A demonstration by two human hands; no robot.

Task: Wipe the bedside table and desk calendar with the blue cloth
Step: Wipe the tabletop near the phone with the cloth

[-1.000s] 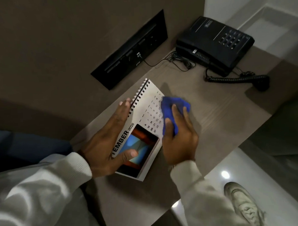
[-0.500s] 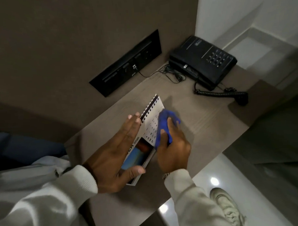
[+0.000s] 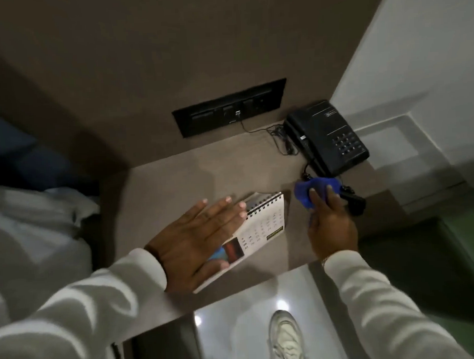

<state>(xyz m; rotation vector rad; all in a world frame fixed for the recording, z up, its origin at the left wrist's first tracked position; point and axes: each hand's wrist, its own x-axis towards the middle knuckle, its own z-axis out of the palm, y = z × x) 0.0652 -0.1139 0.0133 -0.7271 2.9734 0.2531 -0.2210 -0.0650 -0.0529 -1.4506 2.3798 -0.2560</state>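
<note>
A spiral-bound white desk calendar (image 3: 265, 227) lies on the brown bedside table (image 3: 192, 176), near its front edge. My left hand (image 3: 195, 241) grips the calendar's left side, fingers stretched flat over the top and the thumb under its near edge. My right hand (image 3: 330, 224) is to the right of the calendar, off it, and holds the bunched blue cloth (image 3: 308, 189) against the tabletop just in front of the phone's handset.
A black telephone (image 3: 329, 137) sits at the table's back right corner, its handset (image 3: 353, 201) and coiled cord lying beside my right hand. A black socket panel (image 3: 230, 106) is set in the wall behind. White bedding (image 3: 29, 229) lies left; glossy floor and a shoe (image 3: 286, 337) show below.
The right hand has carried the blue cloth off the calendar page and to the right, toward the phone handset. The left hand still holds the calendar, now flatter on the table.
</note>
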